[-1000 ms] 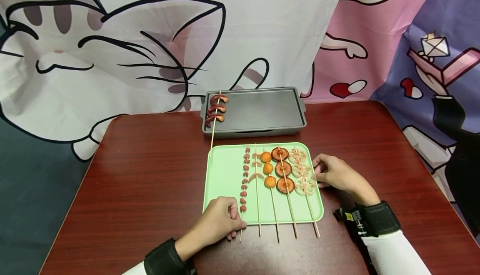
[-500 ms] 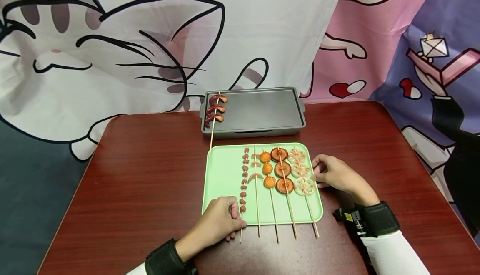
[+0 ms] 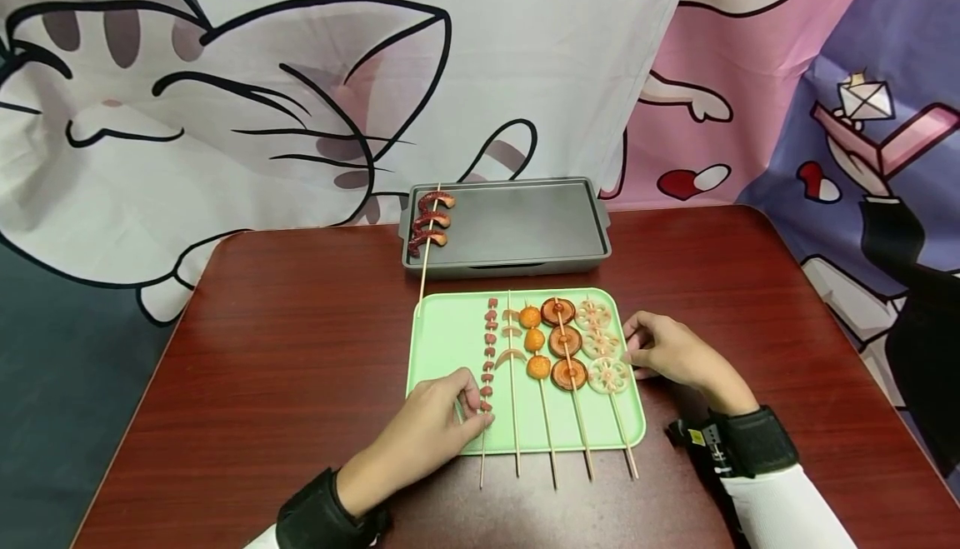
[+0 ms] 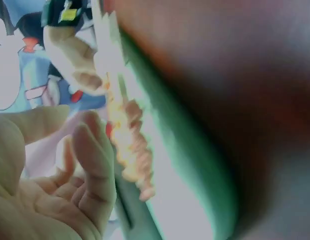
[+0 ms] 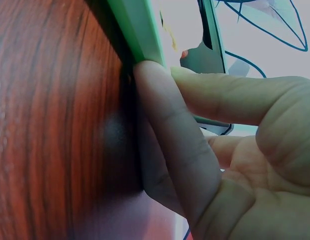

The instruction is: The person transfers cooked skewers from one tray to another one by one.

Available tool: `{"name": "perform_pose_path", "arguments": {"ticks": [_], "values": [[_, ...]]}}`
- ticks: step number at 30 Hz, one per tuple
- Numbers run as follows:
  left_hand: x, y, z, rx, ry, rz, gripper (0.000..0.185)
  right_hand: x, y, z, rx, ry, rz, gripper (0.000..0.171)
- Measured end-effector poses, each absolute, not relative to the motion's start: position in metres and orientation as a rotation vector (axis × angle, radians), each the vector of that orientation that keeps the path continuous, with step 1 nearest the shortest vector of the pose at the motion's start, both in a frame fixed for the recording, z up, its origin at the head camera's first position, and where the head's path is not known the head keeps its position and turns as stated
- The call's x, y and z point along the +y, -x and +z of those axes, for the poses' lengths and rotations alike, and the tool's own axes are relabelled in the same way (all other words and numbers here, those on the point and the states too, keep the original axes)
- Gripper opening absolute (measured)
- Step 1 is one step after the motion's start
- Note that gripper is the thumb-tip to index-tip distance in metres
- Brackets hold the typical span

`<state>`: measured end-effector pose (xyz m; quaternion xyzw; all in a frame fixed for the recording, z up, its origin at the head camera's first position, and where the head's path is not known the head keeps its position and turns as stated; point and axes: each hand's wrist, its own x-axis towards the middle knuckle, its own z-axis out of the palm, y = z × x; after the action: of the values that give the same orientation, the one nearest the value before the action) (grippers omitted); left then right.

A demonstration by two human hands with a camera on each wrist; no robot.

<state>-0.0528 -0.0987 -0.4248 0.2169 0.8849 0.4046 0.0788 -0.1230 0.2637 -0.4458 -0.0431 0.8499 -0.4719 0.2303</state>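
Left hand (image 3: 431, 432) now farther onto green tray (image 3: 450, 341), fingers (image 3: 474, 416) at sausage skewer (image 3: 487, 382).

A dark red wooden table (image 3: 285, 349) stands before a hanging cartoon-cat cloth (image 3: 300, 74).

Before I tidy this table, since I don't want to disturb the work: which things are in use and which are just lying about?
In use:
- left hand at the small-sausage skewer
- right hand on the green tray edge
- grey grill pan holding an octopus skewer

Lying about:
- cartoon cat curtain
- red wooden table
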Motion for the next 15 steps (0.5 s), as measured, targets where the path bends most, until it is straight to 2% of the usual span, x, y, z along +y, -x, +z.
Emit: {"name": "perform_pose_path", "arguments": {"ticks": [3,8,15], "values": [[-0.102,0.06,-0.412,2.695,-0.778,1.244,0.01,0.264,0.123,-0.446,2.34,0.116,-1.296,0.029],[-0.11,0.076,-0.392,2.828,-0.839,1.283,0.023,0.264,0.122,-0.446,2.343,0.113,-1.296,0.028],[-0.134,0.095,-0.368,2.886,-0.61,1.532,0.026,0.264,0.123,-0.446,2.335,0.121,-1.304,0.029]]}}
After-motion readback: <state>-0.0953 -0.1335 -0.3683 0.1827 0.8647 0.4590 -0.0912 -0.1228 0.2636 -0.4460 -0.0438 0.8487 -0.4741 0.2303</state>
